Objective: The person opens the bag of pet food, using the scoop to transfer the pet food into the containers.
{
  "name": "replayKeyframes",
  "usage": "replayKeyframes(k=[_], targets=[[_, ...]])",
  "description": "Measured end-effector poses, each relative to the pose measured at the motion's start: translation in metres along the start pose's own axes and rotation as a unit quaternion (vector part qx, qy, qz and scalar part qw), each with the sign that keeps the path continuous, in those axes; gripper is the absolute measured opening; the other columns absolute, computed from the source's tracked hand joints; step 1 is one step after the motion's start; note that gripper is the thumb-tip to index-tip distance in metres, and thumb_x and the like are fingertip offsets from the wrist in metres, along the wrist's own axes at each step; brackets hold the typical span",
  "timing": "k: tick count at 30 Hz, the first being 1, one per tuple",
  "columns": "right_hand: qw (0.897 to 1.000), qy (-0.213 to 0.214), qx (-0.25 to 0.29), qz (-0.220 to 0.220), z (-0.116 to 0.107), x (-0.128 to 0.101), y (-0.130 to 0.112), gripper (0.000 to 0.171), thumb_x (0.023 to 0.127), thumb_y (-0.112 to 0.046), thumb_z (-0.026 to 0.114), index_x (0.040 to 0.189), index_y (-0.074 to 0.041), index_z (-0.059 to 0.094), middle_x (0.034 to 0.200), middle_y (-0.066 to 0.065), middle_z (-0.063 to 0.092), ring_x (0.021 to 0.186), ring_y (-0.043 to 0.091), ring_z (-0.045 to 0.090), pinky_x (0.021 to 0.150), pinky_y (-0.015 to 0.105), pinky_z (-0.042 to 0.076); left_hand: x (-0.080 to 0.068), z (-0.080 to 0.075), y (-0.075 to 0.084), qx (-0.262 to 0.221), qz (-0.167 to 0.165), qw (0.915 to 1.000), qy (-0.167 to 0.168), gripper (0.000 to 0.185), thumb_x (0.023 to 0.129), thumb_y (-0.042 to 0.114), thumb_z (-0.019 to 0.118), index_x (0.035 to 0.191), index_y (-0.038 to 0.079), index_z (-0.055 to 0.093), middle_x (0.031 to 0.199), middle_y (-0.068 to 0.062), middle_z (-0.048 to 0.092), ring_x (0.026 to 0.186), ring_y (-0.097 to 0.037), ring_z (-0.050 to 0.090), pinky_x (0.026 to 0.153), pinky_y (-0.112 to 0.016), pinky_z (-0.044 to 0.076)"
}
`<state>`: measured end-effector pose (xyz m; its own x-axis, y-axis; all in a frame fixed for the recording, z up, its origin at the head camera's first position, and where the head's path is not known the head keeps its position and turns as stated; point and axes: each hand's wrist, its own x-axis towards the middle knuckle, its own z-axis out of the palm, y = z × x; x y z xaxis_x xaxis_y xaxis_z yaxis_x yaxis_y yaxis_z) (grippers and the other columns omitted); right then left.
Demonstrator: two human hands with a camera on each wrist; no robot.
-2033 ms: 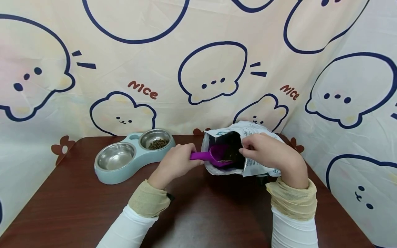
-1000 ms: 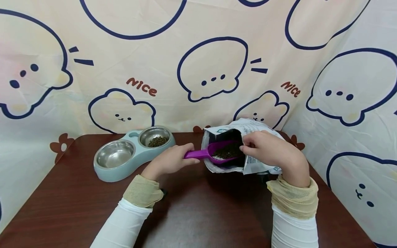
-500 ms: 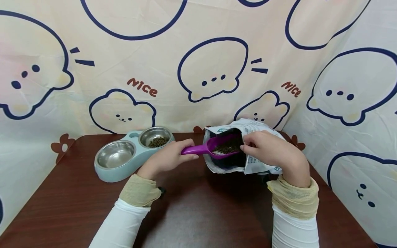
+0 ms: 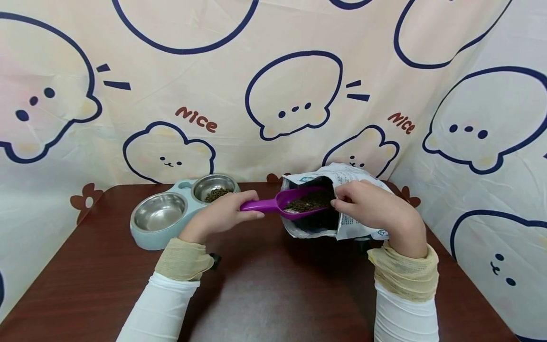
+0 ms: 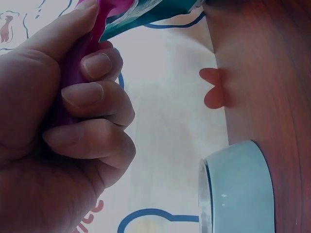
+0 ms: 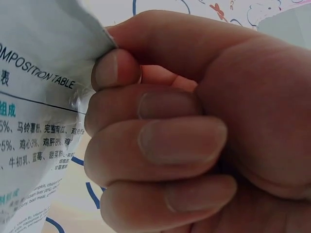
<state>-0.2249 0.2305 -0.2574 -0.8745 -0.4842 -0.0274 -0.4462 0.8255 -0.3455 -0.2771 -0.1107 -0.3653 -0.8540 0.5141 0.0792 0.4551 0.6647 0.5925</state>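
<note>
Half the purple scoop (image 4: pixel 295 203) now outside the bag (image 4: pixel 342 209).

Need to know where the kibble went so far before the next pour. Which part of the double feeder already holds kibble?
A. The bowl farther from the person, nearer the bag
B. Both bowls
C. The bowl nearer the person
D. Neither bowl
A: in the head view the far bowl of the feeder holds brown kibble, while the near bowl shows only bare steel.
</note>
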Motion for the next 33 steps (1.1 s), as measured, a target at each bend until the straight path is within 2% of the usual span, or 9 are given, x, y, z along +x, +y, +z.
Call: replayKeyframes(k=[8, 17, 25, 33], targets=[[1.0, 0.004, 0.002, 0.001, 0.0, 0.0, 0.0, 0.021, 0.108, -0.021, 0.063, 0.09, -0.011, 0.069, 0.07, 0.0, 0.05, 0.07, 0.014, 0.052, 0.064, 0.028, 0.044, -0.006, -0.008, -0.002, -0.009, 0.006, 0.9999, -0.003, 0.022, 0.103, 0.042, 0.074, 0.114, 0.024, 0.066, 0.087, 0.001, 0.064, 0.08, -0.017, 0.059, 0.076, -0.035, 0.048], [1.0, 0.01, -0.001, 0.001, 0.0, -0.001, 0.0, 0.022, 0.108, -0.019, 0.063, 0.089, -0.011, 0.069, 0.069, 0.0, 0.048, 0.069, 0.014, 0.051, 0.064, 0.028, 0.044, -0.017, -0.02, -0.014, -0.014, 0.005, 0.9999, 0.005, 0.024, 0.102, 0.039, 0.077, 0.113, 0.02, 0.069, 0.089, 0.001, 0.066, 0.083, -0.018, 0.059, 0.078, -0.036, 0.049], [1.0, 0.009, 0.002, 0.003, 0.0, -0.002, 0.0, 0.022, 0.108, -0.019, 0.063, 0.089, -0.01, 0.068, 0.068, 0.0, 0.046, 0.068, 0.015, 0.051, 0.064, 0.028, 0.044, -0.035, -0.037, -0.028, -0.017, -0.014, 0.9997, 0.01, 0.024, 0.102, 0.039, 0.077, 0.115, 0.02, 0.069, 0.096, -0.001, 0.067, 0.088, -0.019, 0.059, 0.079, -0.036, 0.048], [1.0, 0.004, -0.001, -0.001, 0.001, 0.0, 0.0, 0.02, 0.108, -0.02, 0.063, 0.092, -0.01, 0.071, 0.069, 0.0, 0.047, 0.07, 0.014, 0.052, 0.064, 0.029, 0.044, -0.058, -0.045, -0.043, -0.027, -0.046, 0.9985, -0.014, 0.026, 0.102, 0.041, 0.076, 0.115, 0.02, 0.067, 0.095, -0.004, 0.067, 0.089, -0.02, 0.058, 0.078, -0.036, 0.048]])
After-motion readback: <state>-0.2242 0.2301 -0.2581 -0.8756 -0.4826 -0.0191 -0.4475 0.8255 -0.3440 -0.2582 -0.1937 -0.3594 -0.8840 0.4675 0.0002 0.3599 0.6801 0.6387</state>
